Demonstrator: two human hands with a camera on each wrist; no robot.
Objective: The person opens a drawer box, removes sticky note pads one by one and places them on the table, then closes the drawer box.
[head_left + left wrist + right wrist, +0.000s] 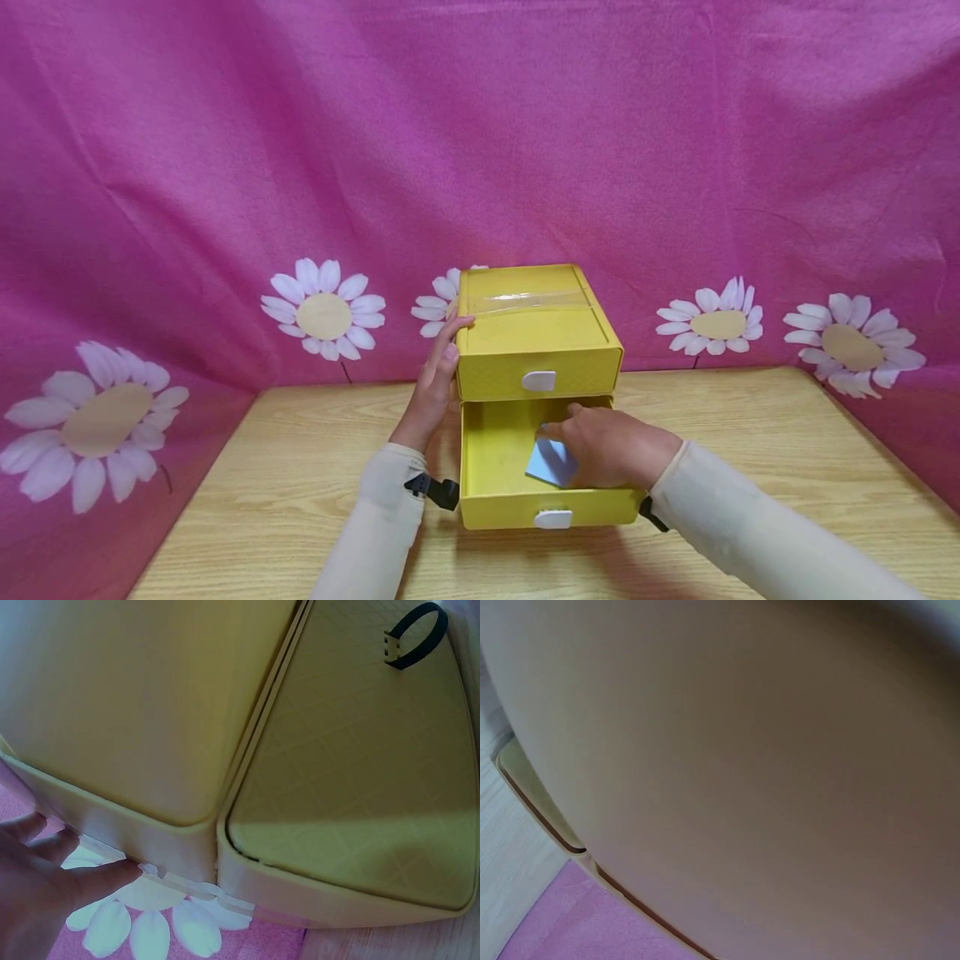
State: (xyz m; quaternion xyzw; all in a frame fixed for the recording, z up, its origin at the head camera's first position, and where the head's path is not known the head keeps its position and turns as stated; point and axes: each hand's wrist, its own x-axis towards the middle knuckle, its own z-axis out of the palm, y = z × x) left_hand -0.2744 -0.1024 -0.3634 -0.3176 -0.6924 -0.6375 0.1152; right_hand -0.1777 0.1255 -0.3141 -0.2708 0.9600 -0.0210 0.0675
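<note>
A flat, light-blue, straight-edged piece lies inside the pulled-out lower drawer of a yellow plastic two-drawer cabinet, partly covered by a person's right hand. The hand reaches into the drawer from the cabinet's right, its fingers partly bent beside the piece; whether they pinch it cannot be told from this angle, and the right wrist view is mostly filled by a blurred surface. At the cabinet's left side, the left hand rests with fingers extended, one fingertip over the top edge, touching the cabinet without wrapping round any object. The upper drawer, directly above the lower one, sits closed, and both fronts carry white rounded tabs. A strip of clear tape crosses the cabinet's top. Pale sleeves cover both forearms, with a black strapped device on the left wrist, just beside the cabinet. Beneath the cabinet spreads a light wood-grain worktop; behind it hangs a magenta cloth printed with white, yellow-centred daisies.
</note>
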